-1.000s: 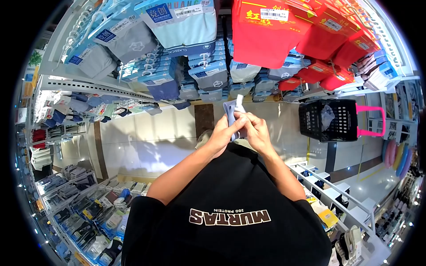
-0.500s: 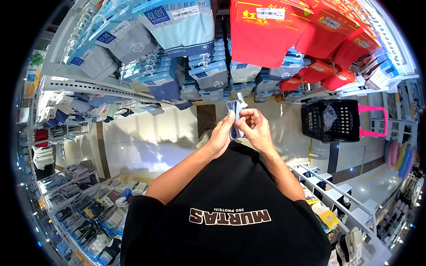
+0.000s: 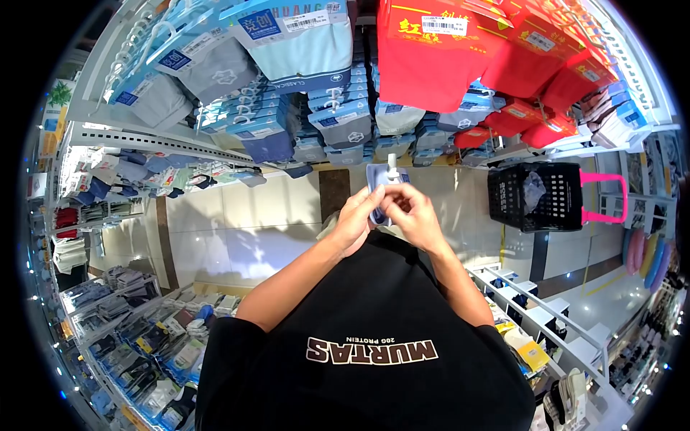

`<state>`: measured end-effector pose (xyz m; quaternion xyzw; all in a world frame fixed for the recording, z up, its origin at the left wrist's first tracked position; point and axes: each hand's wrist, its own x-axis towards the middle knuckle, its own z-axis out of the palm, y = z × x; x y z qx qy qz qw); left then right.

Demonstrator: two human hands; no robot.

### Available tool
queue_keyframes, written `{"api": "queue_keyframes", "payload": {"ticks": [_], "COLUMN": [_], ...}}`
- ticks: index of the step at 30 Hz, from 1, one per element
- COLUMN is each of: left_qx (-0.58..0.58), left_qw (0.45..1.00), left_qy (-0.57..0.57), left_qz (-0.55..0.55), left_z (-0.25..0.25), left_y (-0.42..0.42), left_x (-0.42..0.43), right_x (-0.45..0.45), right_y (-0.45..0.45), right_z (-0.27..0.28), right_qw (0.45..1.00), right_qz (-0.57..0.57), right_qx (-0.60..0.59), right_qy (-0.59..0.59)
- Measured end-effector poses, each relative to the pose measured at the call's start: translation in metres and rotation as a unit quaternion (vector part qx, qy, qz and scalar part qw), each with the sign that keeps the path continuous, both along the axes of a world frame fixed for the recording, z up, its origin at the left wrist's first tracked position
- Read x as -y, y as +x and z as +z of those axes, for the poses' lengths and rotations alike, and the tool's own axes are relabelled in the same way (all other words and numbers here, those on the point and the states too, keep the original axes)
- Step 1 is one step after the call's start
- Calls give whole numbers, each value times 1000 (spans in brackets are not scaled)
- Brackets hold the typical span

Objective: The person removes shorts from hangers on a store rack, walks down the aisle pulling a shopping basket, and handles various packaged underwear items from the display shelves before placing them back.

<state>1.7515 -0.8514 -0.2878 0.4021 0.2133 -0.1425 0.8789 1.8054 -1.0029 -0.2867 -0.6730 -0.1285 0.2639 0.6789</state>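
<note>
Close in front of my chest I hold a folded lavender-grey garment (image 3: 374, 174) with a white plastic hanger hook (image 3: 392, 162) sticking up from its far end. My left hand (image 3: 354, 221) is closed on its left side, thumb along the edge. My right hand (image 3: 415, 215) has its fingers bent and pinched against the right side of the same garment, covering much of it. The exact kind of garment cannot be made out.
Ahead hang blue-carded packs of folded garments (image 3: 298, 54) and red packs (image 3: 431, 65) on a rack. A black shopping basket (image 3: 503, 205) with a pink handle (image 3: 624, 197) stands on the floor at right. Stocked bins (image 3: 144, 359) lie at lower left.
The garment has turned in my hands, so its hook now stands more upright and a flatter face shows. My right fingers have shifted slightly up and left. The view has moved slightly.
</note>
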Motion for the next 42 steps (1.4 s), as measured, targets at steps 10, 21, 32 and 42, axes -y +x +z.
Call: {"api": "queue_keyframes", "payload": {"ticks": [10, 21, 32, 42], "left_qx": [25, -11, -117, -88], "left_qw": [988, 974, 928, 959], "left_qy": [-12, -33, 71, 48], "left_qz": [151, 222, 346, 266], "left_z": [18, 14, -61, -73], "left_y": [-2, -65, -110, -124], "left_x": [-22, -117, -250, -302], "right_x": [7, -79, -334, -420], "right_y": [-6, -3, 15, 29], "right_z": [-51, -20, -15, -73], "right_qw": [961, 982, 990, 988], "right_qz": [-149, -23, 71, 27], "right_qx": [-233, -159, 118, 154], "right_qy": [26, 98, -43, -8]}}
